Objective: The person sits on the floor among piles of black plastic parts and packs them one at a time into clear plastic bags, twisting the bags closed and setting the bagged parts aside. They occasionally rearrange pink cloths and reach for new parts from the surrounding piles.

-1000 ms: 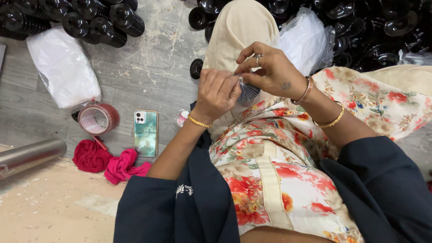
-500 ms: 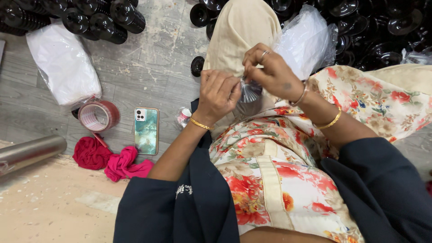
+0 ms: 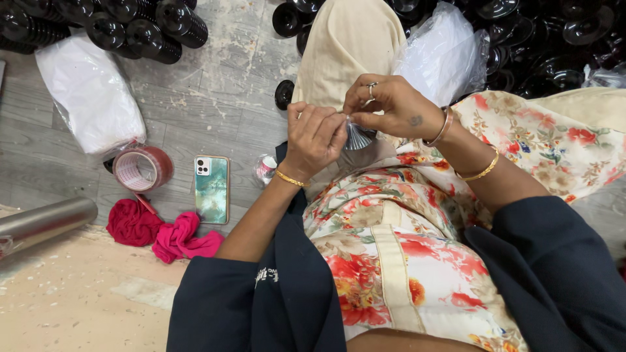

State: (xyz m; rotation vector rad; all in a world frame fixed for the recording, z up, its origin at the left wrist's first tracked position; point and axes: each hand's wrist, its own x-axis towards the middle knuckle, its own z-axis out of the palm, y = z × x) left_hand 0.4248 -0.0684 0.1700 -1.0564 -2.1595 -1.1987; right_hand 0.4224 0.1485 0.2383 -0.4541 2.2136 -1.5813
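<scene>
Both hands meet over the lap: left hand (image 3: 316, 133) and right hand (image 3: 385, 104) pinch closed on a small dark piece in a clear plastic wrap (image 3: 357, 137), held just above the floral cloth. White plastic bag (image 3: 91, 98) lies on the grey floor at upper left below stacked black parts (image 3: 117, 19); a second clear bag (image 3: 443, 55) rests by the raised knee, more black parts behind it. Near left elbow: red tape roll (image 3: 142, 168), phone with teal case (image 3: 212, 189), pink rag (image 3: 186, 238), metal tube (image 3: 42, 223).
</scene>
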